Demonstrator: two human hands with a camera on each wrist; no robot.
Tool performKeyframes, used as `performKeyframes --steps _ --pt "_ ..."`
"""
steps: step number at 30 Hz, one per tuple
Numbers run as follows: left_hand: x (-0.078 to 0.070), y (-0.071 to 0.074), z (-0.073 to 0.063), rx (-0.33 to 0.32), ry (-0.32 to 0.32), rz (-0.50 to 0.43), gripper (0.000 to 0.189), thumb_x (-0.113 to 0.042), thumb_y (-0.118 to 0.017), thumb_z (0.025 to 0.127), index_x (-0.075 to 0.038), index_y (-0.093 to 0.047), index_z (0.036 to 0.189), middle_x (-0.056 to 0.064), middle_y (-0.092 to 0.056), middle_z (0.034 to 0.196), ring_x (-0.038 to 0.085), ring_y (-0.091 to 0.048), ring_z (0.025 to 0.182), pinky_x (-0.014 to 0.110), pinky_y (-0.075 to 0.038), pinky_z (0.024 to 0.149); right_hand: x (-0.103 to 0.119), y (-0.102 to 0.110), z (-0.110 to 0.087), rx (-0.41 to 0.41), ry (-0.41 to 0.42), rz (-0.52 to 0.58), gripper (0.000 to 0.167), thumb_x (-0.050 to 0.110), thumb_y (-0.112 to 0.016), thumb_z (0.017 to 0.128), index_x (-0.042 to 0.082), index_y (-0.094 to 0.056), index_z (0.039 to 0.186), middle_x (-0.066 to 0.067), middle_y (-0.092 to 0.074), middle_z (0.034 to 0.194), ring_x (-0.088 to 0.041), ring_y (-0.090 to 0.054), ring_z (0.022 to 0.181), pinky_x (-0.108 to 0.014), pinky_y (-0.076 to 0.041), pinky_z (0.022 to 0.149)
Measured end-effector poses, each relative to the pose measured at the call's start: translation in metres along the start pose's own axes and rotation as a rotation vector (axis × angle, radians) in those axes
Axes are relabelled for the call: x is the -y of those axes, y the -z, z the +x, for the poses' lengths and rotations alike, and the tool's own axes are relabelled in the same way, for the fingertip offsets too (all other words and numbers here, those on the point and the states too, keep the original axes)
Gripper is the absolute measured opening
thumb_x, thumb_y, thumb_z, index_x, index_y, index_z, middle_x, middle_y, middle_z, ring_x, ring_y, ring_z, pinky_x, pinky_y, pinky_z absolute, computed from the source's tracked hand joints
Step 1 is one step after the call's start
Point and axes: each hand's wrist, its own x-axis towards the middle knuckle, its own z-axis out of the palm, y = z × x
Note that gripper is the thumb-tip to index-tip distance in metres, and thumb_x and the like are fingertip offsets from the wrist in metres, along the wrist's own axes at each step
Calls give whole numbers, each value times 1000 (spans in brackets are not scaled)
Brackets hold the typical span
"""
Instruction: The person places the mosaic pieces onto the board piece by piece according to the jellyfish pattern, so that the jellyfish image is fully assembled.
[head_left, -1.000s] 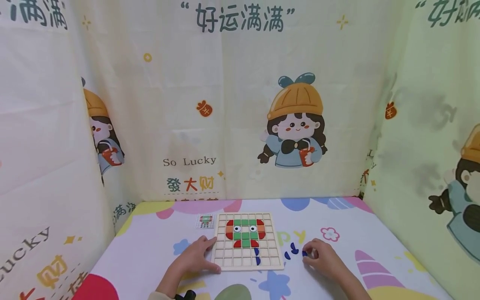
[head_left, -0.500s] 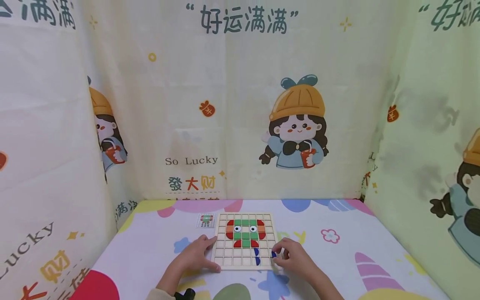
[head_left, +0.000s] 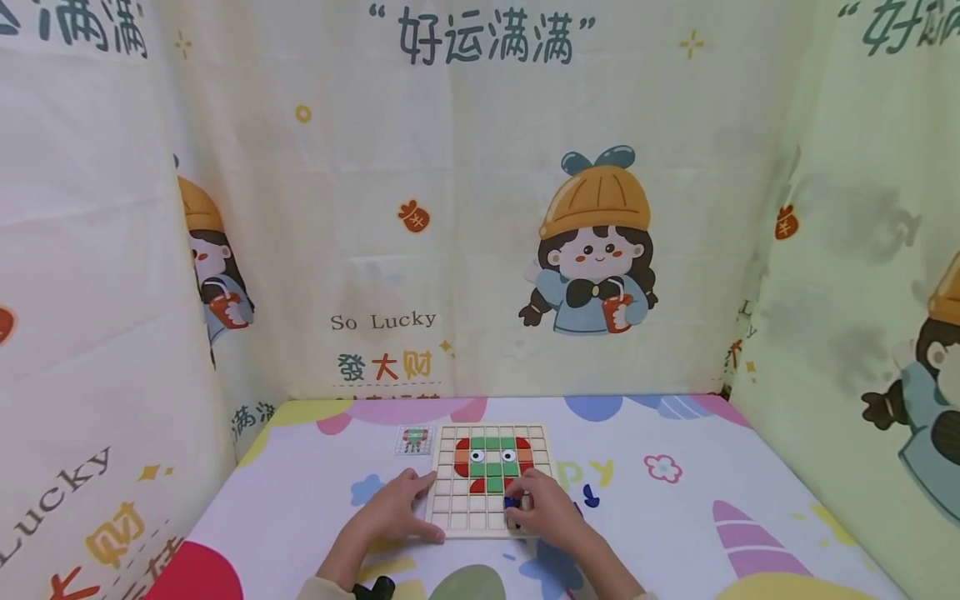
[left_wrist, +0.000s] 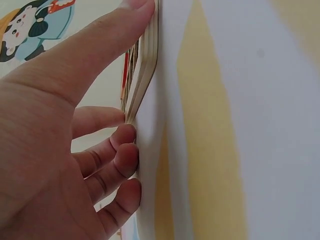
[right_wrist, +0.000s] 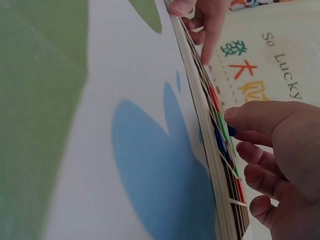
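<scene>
A wooden grid board (head_left: 459, 503) lies flat, with red, orange and green tiles (head_left: 494, 484) and two eye tiles forming a figure on it. The thumb and index finger of my left hand (head_left: 397, 510) touch the board's near-left corner; in the left wrist view its other fingers bend loosely beside the edge. Over the lower right squares, my right hand (head_left: 553, 510) pinches a small dark blue tile (right_wrist: 231, 131) between thumb and index finger. Blue tiles set in the board below it are partly hidden by the right hand in the head view.
Loose dark blue half-round tiles (head_left: 591, 498) lie right of the board, one partly behind the right hand. A small picture card (head_left: 413, 439) with a similar figure lies by the board's far-left corner. Printed curtains (head_left: 480, 350) stand around the patterned tabletop (head_left: 660, 542).
My right hand has carried a blue tile leftward from the loose tiles to over the board's lower right squares. The left hand has stayed at the board's corner.
</scene>
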Motion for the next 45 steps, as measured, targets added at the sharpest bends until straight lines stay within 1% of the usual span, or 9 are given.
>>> performKeyframes --steps 4,16,21,26,28,32,37,40,45 --pt "2 -2 -1 2 0 -3 103 -56 -85 59 -16 -45 145 3 -49 108 20 -46 95 41 -44 81 4 -7 4 9 -11 -31 15 22 -76 80 17 -73 93 8 -58 89 -6 -48 75 -23 -40 66" --pt "4 -1 -3 -4 4 -8 103 -56 -85 60 -15 -44 146 2 -48 106 19 -46 94 37 -40 77 14 -17 14 -11 -2 -91 15 21 -77 80 18 -76 95 8 -61 88 -7 -52 80 -31 -48 76" --pt "5 -2 -3 5 4 -3 103 -57 -85 60 -16 -44 146 2 -48 106 19 -46 94 38 -42 79 15 -20 15 -19 -35 -88 14 22 -78 79 19 -76 93 9 -60 87 -6 -52 79 -32 -48 78" --pt "5 0 -1 0 -4 7 103 -55 -85 60 -16 -44 146 3 -48 106 20 -46 94 38 -41 78 15 -19 15 -17 -37 -58 15 21 -77 80 18 -75 94 8 -61 92 -8 -53 83 -34 -49 80" --pt "4 1 -1 1 -1 5 104 -56 -85 60 -16 -44 146 3 -47 104 19 -46 94 37 -40 76 13 -17 15 -15 -28 -46 16 21 -77 80 17 -75 96 7 -62 94 -9 -54 85 -33 -49 79" --pt "4 2 -2 -3 2 5 105 -56 -85 60 -16 -43 147 2 -47 104 18 -45 93 34 -39 74 9 -9 13 -26 -30 -11 15 21 -75 83 16 -74 97 5 -63 96 -9 -52 78 -25 -45 69" --pt "4 3 -2 -4 -20 17 104 -56 -85 61 -15 -42 147 1 -47 104 18 -45 91 34 -38 75 -3 8 5 -46 -115 34 12 22 -72 86 17 -73 97 2 -61 100 -10 -47 72 -21 -39 59" --pt "3 1 -1 -3 -29 20 105 -58 -84 61 -15 -42 147 1 -47 104 18 -45 91 34 -38 74 -15 18 0 -86 -174 23 11 21 -74 85 17 -73 95 3 -59 94 -11 -46 71 -21 -38 58" --pt "1 1 -1 -7 -29 17 105 -58 -84 61 -16 -42 147 1 -47 103 18 -45 91 34 -38 74 -32 31 -8 -151 -218 -10 9 15 -77 81 16 -74 90 4 -59 86 -9 -44 66 -21 -36 56"
